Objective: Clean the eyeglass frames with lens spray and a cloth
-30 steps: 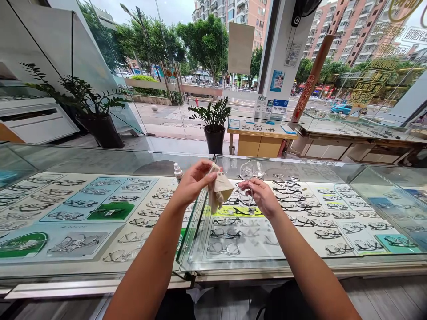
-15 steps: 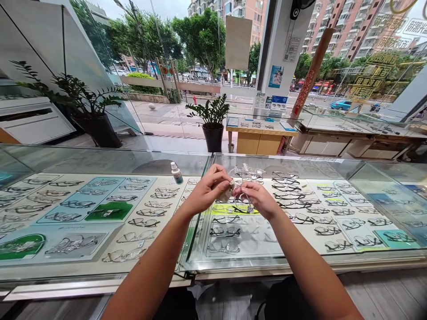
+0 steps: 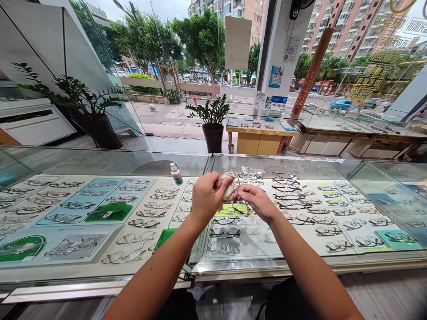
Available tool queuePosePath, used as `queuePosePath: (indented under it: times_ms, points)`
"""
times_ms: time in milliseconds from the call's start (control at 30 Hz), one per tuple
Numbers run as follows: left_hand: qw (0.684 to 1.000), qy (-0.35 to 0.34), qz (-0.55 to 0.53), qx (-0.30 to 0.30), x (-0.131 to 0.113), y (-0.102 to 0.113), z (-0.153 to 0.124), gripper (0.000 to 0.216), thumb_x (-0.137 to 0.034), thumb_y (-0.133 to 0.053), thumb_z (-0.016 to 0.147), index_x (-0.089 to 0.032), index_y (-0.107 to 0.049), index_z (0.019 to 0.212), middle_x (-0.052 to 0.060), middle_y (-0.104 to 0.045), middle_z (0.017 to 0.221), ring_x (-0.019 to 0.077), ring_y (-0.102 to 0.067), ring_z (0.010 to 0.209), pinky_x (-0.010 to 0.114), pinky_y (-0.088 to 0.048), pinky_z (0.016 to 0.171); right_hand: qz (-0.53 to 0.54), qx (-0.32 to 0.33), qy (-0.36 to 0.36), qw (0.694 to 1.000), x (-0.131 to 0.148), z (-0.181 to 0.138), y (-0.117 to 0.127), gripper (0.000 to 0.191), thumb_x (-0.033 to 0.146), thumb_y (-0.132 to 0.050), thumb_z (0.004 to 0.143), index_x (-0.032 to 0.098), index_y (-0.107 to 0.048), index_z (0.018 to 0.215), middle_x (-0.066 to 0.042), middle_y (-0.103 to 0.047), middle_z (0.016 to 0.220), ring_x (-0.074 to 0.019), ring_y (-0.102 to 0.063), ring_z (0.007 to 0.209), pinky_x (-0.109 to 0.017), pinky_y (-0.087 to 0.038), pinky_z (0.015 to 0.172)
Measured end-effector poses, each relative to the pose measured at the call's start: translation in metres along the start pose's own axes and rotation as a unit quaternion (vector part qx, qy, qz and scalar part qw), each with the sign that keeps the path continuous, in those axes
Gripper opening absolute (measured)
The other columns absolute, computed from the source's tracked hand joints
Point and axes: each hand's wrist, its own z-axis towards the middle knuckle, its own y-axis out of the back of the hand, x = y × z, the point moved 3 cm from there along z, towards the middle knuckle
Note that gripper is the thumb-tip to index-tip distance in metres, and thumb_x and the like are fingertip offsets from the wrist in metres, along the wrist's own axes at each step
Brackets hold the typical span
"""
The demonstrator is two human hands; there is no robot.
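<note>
My left hand point(image 3: 208, 193) is closed on a bunched beige cloth point(image 3: 229, 192), thumb pressed along its top. Out of the cloth, toward my right hand, shows a thin-framed pair of glasses point(image 3: 237, 178). My right hand point(image 3: 256, 201) pinches part of that frame between thumb and fingertips; its exact grip is partly hidden. Both hands are close together over the glass display case point(image 3: 253, 262). Below them, rows of glasses lie under the glass, among them a dark-rimmed pair point(image 3: 225, 232).
A small white spray bottle point(image 3: 176, 173) stands on the counter beyond my left forearm. Another display case point(image 3: 66, 269) adjoins on the left. Past the counter are a potted plant point(image 3: 212, 129), a larger plant pot point(image 3: 98, 131) and a wooden cabinet point(image 3: 256, 143) by the window.
My left hand has turned and dropped slightly, its thumb now on top of the cloth, so more cloth shows. My right hand keeps its pinch at nearly the same place.
</note>
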Motion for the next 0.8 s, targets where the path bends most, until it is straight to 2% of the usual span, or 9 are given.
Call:
queuePosePath:
  times_ms: [33, 100, 233, 333, 467, 533, 733, 800]
  points:
    - [1.0, 0.016, 0.001, 0.023, 0.0, -0.002, -0.001, 0.048, -0.048, -0.064, 0.099, -0.023, -0.037, 0.068, -0.005, -0.041, 0.06, 0.0139, -0.038, 0.058, 0.031, -0.031, 0.062, 0.0, -0.002, 0.002, 1.0, 0.0, 0.0, 0.0, 0.027, 0.045, -0.076, 0.095, 0.021, -0.07, 0.083, -0.005, -0.078, 0.096, -0.0209, -0.064, 0.095, -0.034, -0.042, 0.087]
    - [0.997, 0.042, -0.004, 0.061, 0.0, -0.004, -0.003, 0.048, -0.051, -0.06, 0.101, -0.023, -0.042, 0.067, -0.005, -0.042, 0.057, 0.0125, -0.036, 0.054, 0.03, -0.028, 0.059, -0.004, -0.006, 0.005, 1.0, -0.001, 0.001, 0.0, 0.028, 0.046, -0.076, 0.094, 0.021, -0.071, 0.084, -0.005, -0.078, 0.097, -0.0208, -0.064, 0.095, -0.034, -0.042, 0.088]
    - [0.987, 0.105, -0.065, 0.1, 0.001, -0.004, -0.002, 0.042, -0.056, -0.06, 0.099, -0.022, -0.056, 0.076, -0.003, -0.06, 0.065, 0.0133, -0.053, 0.06, 0.028, -0.037, 0.062, -0.022, -0.014, 0.01, 1.0, 0.0, 0.0, -0.001, 0.028, 0.049, -0.077, 0.093, 0.021, -0.073, 0.088, -0.005, -0.078, 0.097, -0.021, -0.065, 0.095, -0.035, -0.044, 0.089]
    - [0.966, 0.17, -0.147, 0.128, 0.008, -0.009, -0.001, 0.044, -0.063, -0.065, 0.095, -0.022, -0.059, 0.082, -0.001, -0.064, 0.07, 0.0148, -0.059, 0.064, 0.026, -0.041, 0.062, -0.034, -0.02, 0.014, 0.999, 0.004, 0.0, -0.003, 0.03, 0.051, -0.077, 0.092, 0.021, -0.074, 0.088, -0.005, -0.078, 0.095, -0.0216, -0.065, 0.095, -0.036, -0.046, 0.091]
    - [0.905, 0.26, -0.274, 0.194, 0.019, -0.022, -0.001, 0.059, -0.078, -0.071, 0.082, -0.02, -0.067, 0.091, 0.003, -0.07, 0.08, 0.0184, -0.063, 0.072, 0.029, -0.049, 0.065, -0.046, -0.016, 0.016, 0.999, 0.007, -0.001, -0.003, 0.032, 0.053, -0.077, 0.092, 0.022, -0.075, 0.088, -0.005, -0.077, 0.095, -0.0226, -0.066, 0.095, -0.038, -0.047, 0.092]
    - [0.871, 0.284, -0.328, 0.232, 0.019, -0.027, -0.002, 0.065, -0.081, -0.072, 0.079, -0.018, -0.07, 0.092, 0.004, -0.07, 0.082, 0.018, -0.061, 0.074, 0.03, -0.051, 0.069, -0.053, -0.014, 0.015, 0.998, 0.006, 0.0, -0.003, 0.032, 0.054, -0.077, 0.092, 0.022, -0.076, 0.089, -0.005, -0.077, 0.096, -0.023, -0.066, 0.096, -0.038, -0.048, 0.091]
    - [0.759, 0.286, -0.526, 0.256, 0.003, -0.032, -0.005, 0.045, -0.059, -0.08, 0.086, -0.02, -0.064, 0.1, -0.001, -0.063, 0.075, 0.0123, -0.053, 0.064, 0.028, -0.047, 0.067, 0.005, -0.014, -0.006, 1.0, -0.003, 0.001, -0.002, 0.031, 0.051, -0.081, 0.089, 0.021, -0.076, 0.086, -0.006, -0.077, 0.093, -0.0207, -0.063, 0.09, -0.035, -0.045, 0.084]
    - [0.734, 0.274, -0.565, 0.259, 0.0, -0.033, -0.007, 0.04, -0.052, -0.08, 0.089, -0.02, -0.063, 0.102, -0.002, -0.06, 0.073, 0.0117, -0.052, 0.062, 0.028, -0.046, 0.066, 0.03, -0.023, -0.016, 0.999, -0.004, 0.001, -0.003, 0.031, 0.051, -0.083, 0.086, 0.02, -0.079, 0.089, -0.007, -0.077, 0.095, -0.0201, -0.062, 0.088, -0.034, -0.044, 0.082]
